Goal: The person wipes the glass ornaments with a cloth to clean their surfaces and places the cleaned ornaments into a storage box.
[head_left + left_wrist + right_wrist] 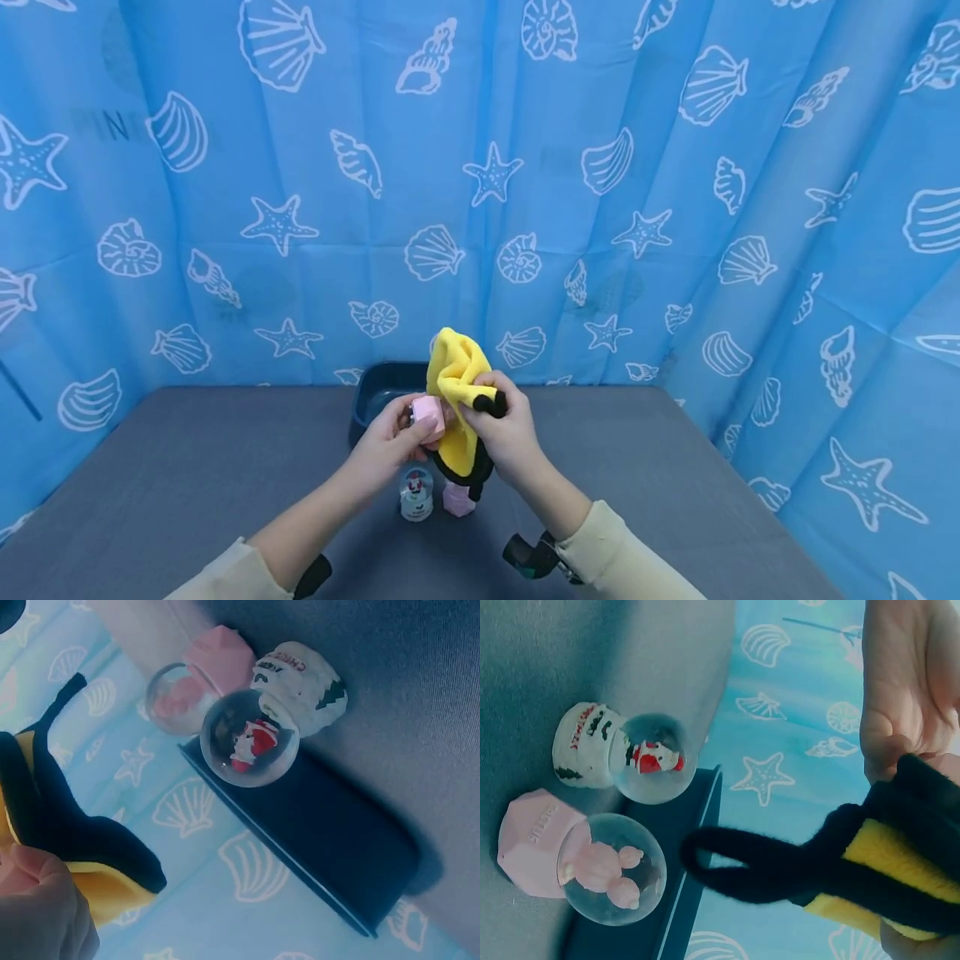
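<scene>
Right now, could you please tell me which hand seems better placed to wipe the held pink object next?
Probably the right hand, since it grips the yellow cloth beside the pink object, while the left hand is occupied holding that object.

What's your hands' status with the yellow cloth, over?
Left hand holds pink thing. Right hand grips cloth. White globe, pink globe stand close by, apparently not blocking.

1. Spans the back with a blue curtain [480, 217], hung in vertical folds and turning along the right side.
2. Carries white outlined starfish [492, 173], scallops [433, 252] and spiral shells [550, 29], with faint lettering [117, 126] at upper left.
3. Has a fabric-textured grey table [622, 483] reaching back to the curtain.
4. Looks softly lit, darker toward the table's near middle.
</scene>
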Tool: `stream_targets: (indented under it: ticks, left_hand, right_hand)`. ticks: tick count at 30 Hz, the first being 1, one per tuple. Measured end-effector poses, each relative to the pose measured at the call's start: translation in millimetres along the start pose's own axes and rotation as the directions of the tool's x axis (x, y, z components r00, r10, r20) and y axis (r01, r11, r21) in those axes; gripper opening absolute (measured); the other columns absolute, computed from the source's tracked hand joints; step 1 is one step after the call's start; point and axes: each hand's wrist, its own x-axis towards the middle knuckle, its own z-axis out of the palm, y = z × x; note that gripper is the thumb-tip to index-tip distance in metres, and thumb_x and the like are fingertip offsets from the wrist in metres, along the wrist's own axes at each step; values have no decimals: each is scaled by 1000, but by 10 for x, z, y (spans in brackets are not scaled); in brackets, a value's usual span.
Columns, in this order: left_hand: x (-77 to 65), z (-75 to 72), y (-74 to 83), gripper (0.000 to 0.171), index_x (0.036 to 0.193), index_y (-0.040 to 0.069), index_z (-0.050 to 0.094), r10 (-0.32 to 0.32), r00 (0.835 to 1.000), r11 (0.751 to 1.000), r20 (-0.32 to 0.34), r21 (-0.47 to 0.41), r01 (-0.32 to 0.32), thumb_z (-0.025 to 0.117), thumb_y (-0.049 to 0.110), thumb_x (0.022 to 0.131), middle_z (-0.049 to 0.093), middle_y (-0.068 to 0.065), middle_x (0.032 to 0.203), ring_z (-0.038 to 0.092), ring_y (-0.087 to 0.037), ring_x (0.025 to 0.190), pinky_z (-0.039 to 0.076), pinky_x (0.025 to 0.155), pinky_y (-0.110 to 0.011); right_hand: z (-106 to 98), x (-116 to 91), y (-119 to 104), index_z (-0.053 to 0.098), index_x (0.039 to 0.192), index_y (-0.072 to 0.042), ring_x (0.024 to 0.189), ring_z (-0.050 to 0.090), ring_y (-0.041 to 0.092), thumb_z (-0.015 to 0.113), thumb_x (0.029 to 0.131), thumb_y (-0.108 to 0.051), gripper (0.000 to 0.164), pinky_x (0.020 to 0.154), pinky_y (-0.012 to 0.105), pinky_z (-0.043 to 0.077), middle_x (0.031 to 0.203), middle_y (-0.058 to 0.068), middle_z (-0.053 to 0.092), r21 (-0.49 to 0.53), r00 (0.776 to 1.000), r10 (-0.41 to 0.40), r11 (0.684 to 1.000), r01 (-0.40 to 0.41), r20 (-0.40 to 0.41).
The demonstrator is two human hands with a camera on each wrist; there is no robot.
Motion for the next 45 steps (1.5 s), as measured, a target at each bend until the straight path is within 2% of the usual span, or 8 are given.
stream_targets:
  ticks: [4,9,14,18,21,27,38,45]
  left_hand:
    - [-16,8,-25,49,138,-3,37,22,1000,1000,-12,3,-22,58,19,99,52,-15,117,56,-23,92,50,80,-29]
    - [-44,-3,-40,53,139,0,38,63,997,998,-39,3,-63,64,12,94,50,-15,124,56,-24,99,51,87,-29]
    - [-67,-30,-23,52,136,0,41,126,989,992,-73,19,-125,67,3,91,47,-17,128,55,-25,102,51,85,-26]
    - [-50,-19,-10,52,135,-1,42,153,984,988,-87,1,-154,66,-4,89,44,-17,131,54,-28,108,51,87,-27]
    - [-36,0,-10,50,132,-1,44,149,982,989,-112,10,-149,65,-9,87,45,-17,130,54,-30,109,52,87,-30]
    - [-39,43,-7,48,129,0,48,126,981,991,-145,60,-118,69,-6,85,49,-15,127,57,-28,105,53,85,-32]
    - [-7,40,31,61,139,-3,36,-37,997,999,-66,1,37,68,19,92,52,-18,127,59,-27,106,52,89,-42]
    - [2,50,46,58,138,-4,38,-50,997,998,-59,-33,48,66,19,94,54,-17,125,59,-25,103,52,85,-36]
  right_hand:
    - [-9,-4,-2,48,100,5,89,51,24,63,86,3,21,77,35,46,98,10,48,28,998,35,999,-33,-52]
    - [-87,49,-22,47,107,0,94,55,22,59,89,-3,22,79,34,50,107,13,50,152,967,214,969,-193,-136]
    - [-150,69,-94,42,118,-4,99,58,21,54,93,-11,29,83,33,50,114,14,52,293,950,312,911,-289,-33]
    - [-111,56,-126,49,112,-7,104,53,25,55,92,-10,21,89,38,46,124,15,49,248,955,251,926,-284,157]
    - [-64,37,-117,54,103,-7,114,47,30,58,90,-4,14,93,42,43,140,16,42,178,960,174,960,-215,219]
    - [18,8,-52,50,95,2,105,49,31,64,87,4,16,86,39,48,123,15,48,44,987,76,996,-83,138]
    - [58,-37,9,46,93,4,95,49,26,65,84,8,21,79,34,47,101,10,46,65,999,41,997,-40,-14]
    - [46,-36,38,45,92,4,90,50,24,63,85,9,20,77,31,47,96,8,47,45,998,-13,999,16,-54]
